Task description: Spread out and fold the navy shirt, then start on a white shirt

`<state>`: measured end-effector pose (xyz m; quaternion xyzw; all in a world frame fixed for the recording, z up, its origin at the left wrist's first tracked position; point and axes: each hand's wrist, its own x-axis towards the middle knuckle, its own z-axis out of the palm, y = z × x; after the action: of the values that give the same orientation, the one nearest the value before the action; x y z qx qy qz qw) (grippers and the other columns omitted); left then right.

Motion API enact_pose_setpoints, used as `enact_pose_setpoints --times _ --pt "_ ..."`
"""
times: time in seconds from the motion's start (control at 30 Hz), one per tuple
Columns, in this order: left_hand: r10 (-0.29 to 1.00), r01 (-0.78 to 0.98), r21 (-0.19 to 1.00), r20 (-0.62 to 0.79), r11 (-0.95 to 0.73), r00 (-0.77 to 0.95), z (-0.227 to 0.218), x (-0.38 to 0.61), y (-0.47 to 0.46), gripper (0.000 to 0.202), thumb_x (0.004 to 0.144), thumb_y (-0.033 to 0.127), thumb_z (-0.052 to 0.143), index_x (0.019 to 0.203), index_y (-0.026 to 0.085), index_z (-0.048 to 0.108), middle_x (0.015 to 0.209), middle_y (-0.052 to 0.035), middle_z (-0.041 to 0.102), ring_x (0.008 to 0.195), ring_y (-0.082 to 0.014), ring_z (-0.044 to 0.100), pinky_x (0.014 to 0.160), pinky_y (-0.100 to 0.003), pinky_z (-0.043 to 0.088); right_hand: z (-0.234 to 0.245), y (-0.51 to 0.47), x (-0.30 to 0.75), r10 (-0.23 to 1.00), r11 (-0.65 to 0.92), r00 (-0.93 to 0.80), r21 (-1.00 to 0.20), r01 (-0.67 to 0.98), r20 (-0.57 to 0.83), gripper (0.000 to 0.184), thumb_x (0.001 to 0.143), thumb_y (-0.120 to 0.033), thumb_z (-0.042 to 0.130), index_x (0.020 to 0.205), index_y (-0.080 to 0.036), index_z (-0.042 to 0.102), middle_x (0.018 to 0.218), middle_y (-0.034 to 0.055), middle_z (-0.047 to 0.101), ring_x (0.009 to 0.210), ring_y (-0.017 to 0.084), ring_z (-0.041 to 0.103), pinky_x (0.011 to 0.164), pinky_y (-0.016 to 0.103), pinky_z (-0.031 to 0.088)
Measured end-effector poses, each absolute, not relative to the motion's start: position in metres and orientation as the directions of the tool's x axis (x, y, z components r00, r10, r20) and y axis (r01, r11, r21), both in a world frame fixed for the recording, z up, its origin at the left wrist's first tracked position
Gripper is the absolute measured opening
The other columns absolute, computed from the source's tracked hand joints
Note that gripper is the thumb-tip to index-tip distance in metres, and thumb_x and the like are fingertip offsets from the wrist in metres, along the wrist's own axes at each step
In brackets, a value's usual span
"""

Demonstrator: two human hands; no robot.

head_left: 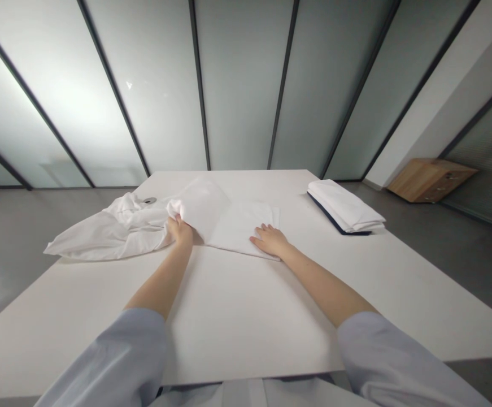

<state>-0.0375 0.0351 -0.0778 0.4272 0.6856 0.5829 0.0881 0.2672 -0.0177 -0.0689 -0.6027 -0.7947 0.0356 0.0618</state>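
A white cloth [237, 223] lies across the middle of the table, flat on its right side and bunched up on its left. My left hand [180, 230] is closed around a gathered part of the cloth and lifts it a little off the table. Between my hands the cloth slopes down from that raised part to the flat part. My right hand [270, 239] rests on the flat right end, fingers spread and palm down. On the left, the crumpled part [114, 229] reaches past the table's left edge.
A stack of folded white cloth [343, 204] lies on a dark flat board [334, 223] at the table's right side. A small grey round object [149, 200] sits behind the crumpled cloth. The white table [246, 316] stands before frosted glass panels. A wooden cabinet [430, 180] is on the floor at right.
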Motion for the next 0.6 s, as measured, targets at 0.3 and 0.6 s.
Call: enact_pose_setpoints --times 0.3,0.6 --pt "0.724 0.861 0.421 0.684 -0.284 -0.095 -0.058 -0.013 0.004 0.037 0.086 0.03 0.046 0.12 0.015 0.051 0.127 -0.0149 0.056 0.125 -0.0264 0.046 0.107 -0.043 0.033 -0.042 -0.008 0.321 0.991 -0.117 0.124 -0.116 0.986 0.057 0.038 0.09 -0.042 0.044 0.109 -0.019 0.068 0.107 0.0145 0.069 0.102 0.029 0.063 0.082 0.036 0.045" --pt "0.896 0.918 0.104 0.281 -0.383 0.342 -0.067 0.032 -0.015 0.037 0.088 0.045 0.047 0.11 0.021 0.064 0.12 -0.0118 0.064 0.114 -0.0308 0.054 0.105 -0.052 0.029 -0.057 0.006 0.343 0.945 -0.315 0.327 -0.239 0.918 0.011 0.05 0.083 -0.043 0.051 0.119 -0.009 0.059 0.117 0.0212 0.06 0.106 0.031 0.06 0.083 0.036 0.046"
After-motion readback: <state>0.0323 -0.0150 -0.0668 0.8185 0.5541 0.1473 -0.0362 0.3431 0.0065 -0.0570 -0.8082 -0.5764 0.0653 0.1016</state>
